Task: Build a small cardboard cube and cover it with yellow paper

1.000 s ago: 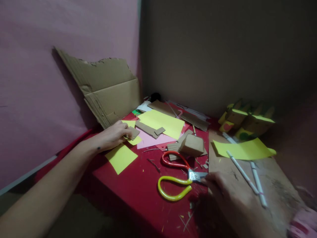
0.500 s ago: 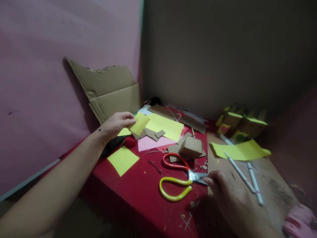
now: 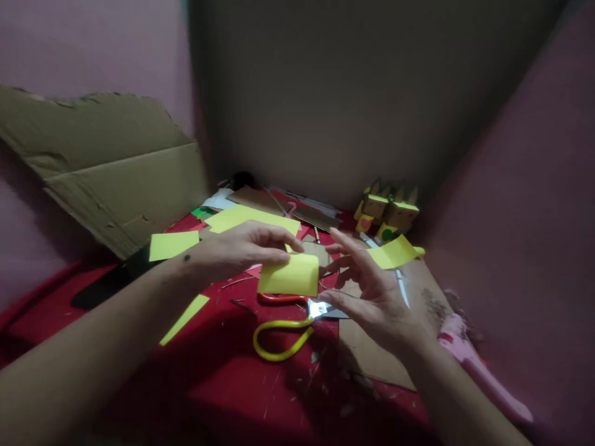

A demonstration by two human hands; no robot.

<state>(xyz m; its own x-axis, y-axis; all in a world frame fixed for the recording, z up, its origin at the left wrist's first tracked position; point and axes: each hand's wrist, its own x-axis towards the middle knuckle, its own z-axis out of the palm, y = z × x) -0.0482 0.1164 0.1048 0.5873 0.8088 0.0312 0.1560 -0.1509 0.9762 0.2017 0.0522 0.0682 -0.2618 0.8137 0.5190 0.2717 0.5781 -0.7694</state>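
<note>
My left hand [image 3: 255, 244] pinches a small yellow paper [image 3: 290, 277] by its upper edge, over the middle of the red table. Close to the paper's right edge is my right hand [image 3: 367, 288], its fingers spread, with nothing seen between them. Below the paper lie scissors [image 3: 320, 308] with one red and one yellow handle; the paper hides a bit of the red one. Another yellow piece [image 3: 174, 246] is by my left wrist, and a narrow-looking yellow piece [image 3: 186, 319] lies nearer the front. A large yellow sheet [image 3: 253, 220] rests behind my left hand.
A big cardboard sheet [image 3: 125, 167] leans on the left wall. Small cardboard figures [image 3: 390, 207] stand at the back right, behind a curved yellow strip [image 3: 394, 252] and a white marker [image 3: 401, 287]. A pink tool [image 3: 483, 368] lies at the right. Scraps litter the red cloth [image 3: 223, 384].
The view has turned right. My left hand has brought the yellow paper to the middle. My right hand has let go of the scissors' blades and come up beside the paper with fingers spread.
</note>
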